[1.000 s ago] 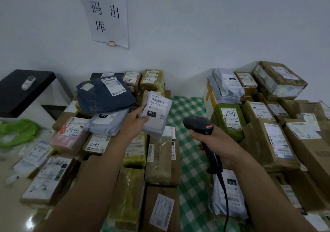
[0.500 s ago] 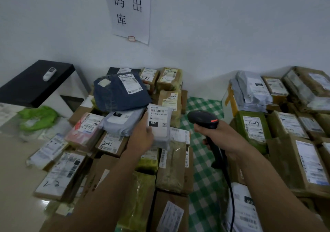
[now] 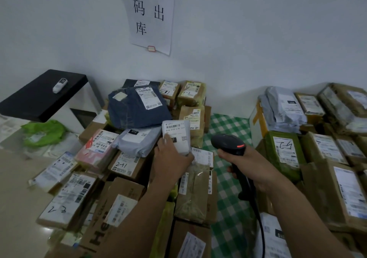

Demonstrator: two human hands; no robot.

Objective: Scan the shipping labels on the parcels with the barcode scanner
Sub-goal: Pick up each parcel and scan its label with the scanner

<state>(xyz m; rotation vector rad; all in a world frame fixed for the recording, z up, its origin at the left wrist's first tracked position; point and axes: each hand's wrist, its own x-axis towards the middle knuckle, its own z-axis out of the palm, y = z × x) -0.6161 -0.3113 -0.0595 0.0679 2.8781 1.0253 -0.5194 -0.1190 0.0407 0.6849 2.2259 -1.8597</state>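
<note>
Now we see the left hand (image 3: 172,163) gripping a small white parcel (image 3: 178,138) — thumb on its label (image 3: 175,127), fingers curled under it — raised just left of the green checked cloth (image 3: 228,122). Over that cloth the right hand (image 3: 253,167) is closed round the handle of the black barcode scanner (image 3: 228,143), cable (image 3: 260,218) trailing down.
</note>
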